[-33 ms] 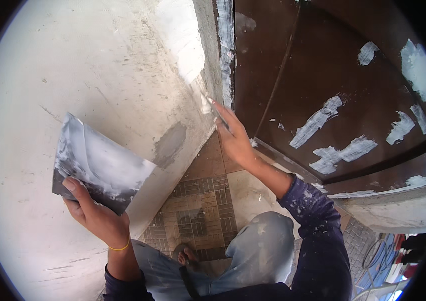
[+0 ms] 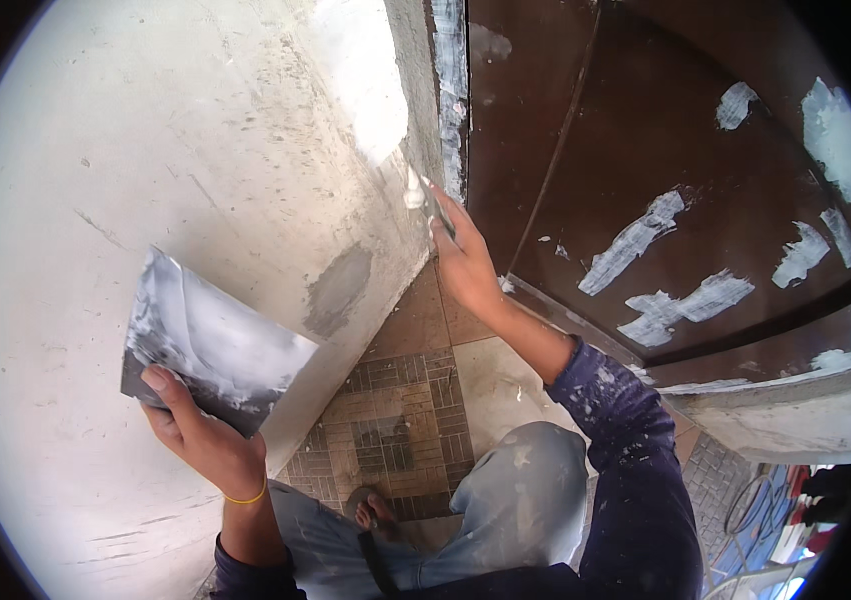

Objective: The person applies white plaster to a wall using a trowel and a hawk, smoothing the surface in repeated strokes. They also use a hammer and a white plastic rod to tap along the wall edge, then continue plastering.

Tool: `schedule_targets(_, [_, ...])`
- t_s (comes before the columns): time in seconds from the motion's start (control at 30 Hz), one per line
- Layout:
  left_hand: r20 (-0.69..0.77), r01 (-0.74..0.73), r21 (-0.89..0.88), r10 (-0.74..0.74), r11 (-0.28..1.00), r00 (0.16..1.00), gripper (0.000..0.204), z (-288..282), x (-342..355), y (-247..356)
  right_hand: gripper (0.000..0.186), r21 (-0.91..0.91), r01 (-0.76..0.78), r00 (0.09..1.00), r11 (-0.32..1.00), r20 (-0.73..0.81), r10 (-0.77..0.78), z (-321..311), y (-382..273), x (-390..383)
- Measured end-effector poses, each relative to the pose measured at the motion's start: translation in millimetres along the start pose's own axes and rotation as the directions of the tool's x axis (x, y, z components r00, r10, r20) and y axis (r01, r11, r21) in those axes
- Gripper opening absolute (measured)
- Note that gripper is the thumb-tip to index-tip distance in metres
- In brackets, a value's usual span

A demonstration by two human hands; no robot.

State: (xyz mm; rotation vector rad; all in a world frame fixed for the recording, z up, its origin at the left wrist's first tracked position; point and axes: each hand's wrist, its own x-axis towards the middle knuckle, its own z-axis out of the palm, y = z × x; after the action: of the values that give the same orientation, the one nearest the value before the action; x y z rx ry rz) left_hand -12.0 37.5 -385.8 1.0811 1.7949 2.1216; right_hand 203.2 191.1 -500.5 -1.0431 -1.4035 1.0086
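Note:
My left hand [image 2: 207, 435] grips a wide, dark board or blade [image 2: 200, 340] coated with white paste, held at the lower left in front of the pale wall [image 2: 95, 160]. My right hand [image 2: 460, 250] is closed on a narrow scraper [image 2: 436, 205], which carries a lump of white paste [image 2: 413, 192] at its tip. This tip is just below a bright white patch [image 2: 365, 80] on the wall, near the corner by a brown panel [image 2: 605, 120]. A grey patch [image 2: 337, 287] marks the wall lower down.
White smears mark the brown panel at right, above a ledge [image 2: 765, 410]. Below are floor tiles [image 2: 350, 410], my bent knee [image 2: 515, 490] and my foot [image 2: 375, 508]. At the lower right edge are a coiled hose [image 2: 745, 505], a blue surface and some dark and red items.
My right hand and the scraper have moved slightly upward along the wall. My left hand and the board have shifted a little to the right and down.

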Motion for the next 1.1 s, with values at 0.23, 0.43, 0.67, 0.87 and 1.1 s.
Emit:
schedule_targets(0.23, [0.131,0.380,-0.142,-0.363,0.914,0.922,0.041,-33.9,-38.2,-46.3,0.049,-0.053,-0.001,0.969,0.999,-0.246,-0.012,38.7,49.7,78.3])
schedule_targets(0.43, [0.143,0.409,-0.133,-0.391,0.903,0.909,0.041,-48.0,-37.7,-55.6,0.051,-0.080,0.041,0.932,0.996,-0.355,-0.067,62.6,55.9,82.9])
schedule_targets(0.67, [0.168,0.508,-0.086,-0.490,0.857,0.855,0.045,-67.0,-43.0,-63.1,0.056,-0.082,0.029,0.913,0.996,-0.404,-0.060,81.4,52.6,83.2])
schedule_targets(0.87, [0.154,0.541,-0.060,-0.527,0.839,0.835,0.042,-71.2,-50.8,-61.6,0.055,-0.099,0.067,0.894,0.993,-0.435,-0.104,98.1,50.0,77.6])
schedule_targets(1.1, [0.276,0.719,-0.123,-0.672,0.684,0.687,0.046,-47.2,-49.4,-76.5,0.066,-0.049,0.202,0.975,0.978,-0.086,-0.205,103.5,45.7,6.0])
